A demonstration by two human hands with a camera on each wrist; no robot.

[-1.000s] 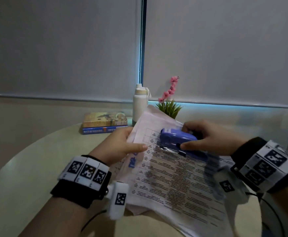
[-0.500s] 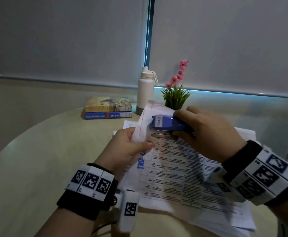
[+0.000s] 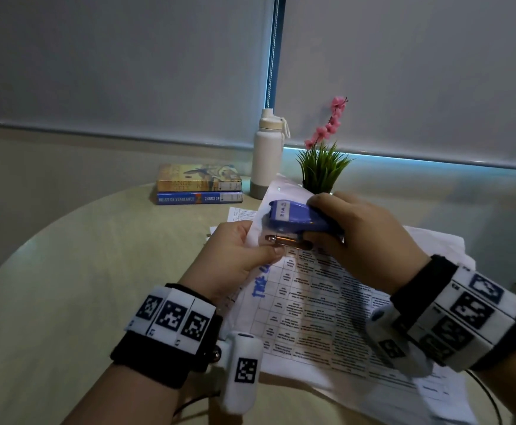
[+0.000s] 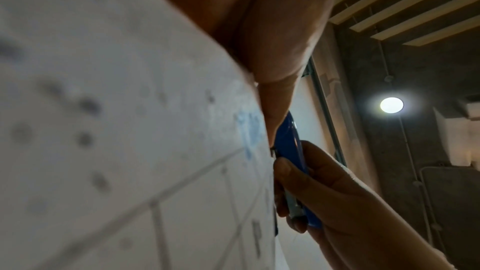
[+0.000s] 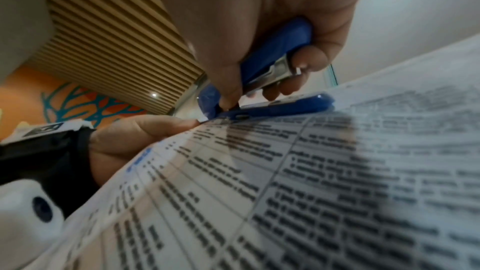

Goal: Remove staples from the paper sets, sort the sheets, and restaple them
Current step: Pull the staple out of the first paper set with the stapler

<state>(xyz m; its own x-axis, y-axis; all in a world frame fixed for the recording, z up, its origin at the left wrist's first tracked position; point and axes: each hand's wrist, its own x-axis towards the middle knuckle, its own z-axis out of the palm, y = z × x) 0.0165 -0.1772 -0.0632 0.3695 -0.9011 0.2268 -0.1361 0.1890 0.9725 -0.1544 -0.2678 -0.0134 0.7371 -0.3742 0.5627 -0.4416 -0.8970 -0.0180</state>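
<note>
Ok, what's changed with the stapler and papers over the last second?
The right hand has slid the blue stapler from mid-sheet up to the top-left corner of the paper set, by the left thumb. Both grips are unchanged: the left hand still pinches that corner. Books, bottle, plant sit as before.

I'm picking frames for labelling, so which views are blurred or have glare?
Head view: fairly sharp, blue stapler readable, dim room. Left wrist view: printed white paper badly out of focus, round ceiling lamp flares. Right wrist view: print smeared towards the edges.
</note>
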